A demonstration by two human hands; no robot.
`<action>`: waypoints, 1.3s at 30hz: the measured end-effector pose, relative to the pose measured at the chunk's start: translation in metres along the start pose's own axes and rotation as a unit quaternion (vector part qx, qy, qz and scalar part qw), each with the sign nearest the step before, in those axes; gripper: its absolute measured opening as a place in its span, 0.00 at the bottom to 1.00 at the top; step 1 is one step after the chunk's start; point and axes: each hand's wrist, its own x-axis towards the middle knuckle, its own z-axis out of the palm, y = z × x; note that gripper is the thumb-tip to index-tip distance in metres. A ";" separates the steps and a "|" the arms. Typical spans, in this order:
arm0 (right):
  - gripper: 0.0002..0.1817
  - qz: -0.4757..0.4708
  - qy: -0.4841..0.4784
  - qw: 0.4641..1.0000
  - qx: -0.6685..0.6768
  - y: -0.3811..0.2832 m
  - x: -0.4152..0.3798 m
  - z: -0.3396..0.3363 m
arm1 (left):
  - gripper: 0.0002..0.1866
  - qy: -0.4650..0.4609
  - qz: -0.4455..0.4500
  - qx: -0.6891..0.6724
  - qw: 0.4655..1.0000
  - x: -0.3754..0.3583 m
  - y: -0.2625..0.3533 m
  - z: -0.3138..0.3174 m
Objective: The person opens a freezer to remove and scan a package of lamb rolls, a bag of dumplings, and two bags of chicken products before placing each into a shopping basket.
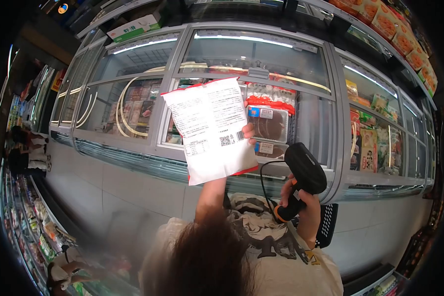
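Packet at eleven o'clock, left hand's grip holding it; right hand's grip clasps black scanner at one.

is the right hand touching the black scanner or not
Touching: the head view shows the right hand closed around the handle of the black scanner.

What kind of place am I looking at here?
Probably a supermarket's chilled or frozen section: there are glass-topped display cases stocked with packaged food, goods lining an aisle shelf, and a white packet printed with a barcode.
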 end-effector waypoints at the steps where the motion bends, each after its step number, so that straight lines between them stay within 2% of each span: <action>1: 0.25 0.020 -0.006 1.000 -0.023 0.002 -0.002 0.003 | 0.36 0.006 -0.005 0.011 1.000 0.000 0.000 0.003; 3: 0.28 0.038 -0.032 0.997 -0.059 0.005 -0.002 0.008 | 0.36 0.018 -0.018 0.031 0.999 -0.001 0.000 0.007; 7: 0.23 0.053 -0.001 0.996 -0.066 0.002 -0.004 0.023 | 0.36 0.017 -0.033 0.008 0.999 -0.003 0.001 -0.003; 13: 0.21 0.068 -0.019 0.995 -0.063 0.008 0.000 0.021 | 0.35 0.042 -0.043 0.029 0.998 -0.005 0.001 0.007; 19: 0.20 0.109 -0.061 0.992 0.007 0.009 0.002 0.029 | 0.36 0.024 -0.057 0.009 0.998 -0.004 0.002 -0.005; 39: 0.17 0.102 -0.058 0.993 0.007 0.009 0.010 0.032 | 0.34 0.108 -0.040 0.065 0.991 -0.005 -0.004 0.007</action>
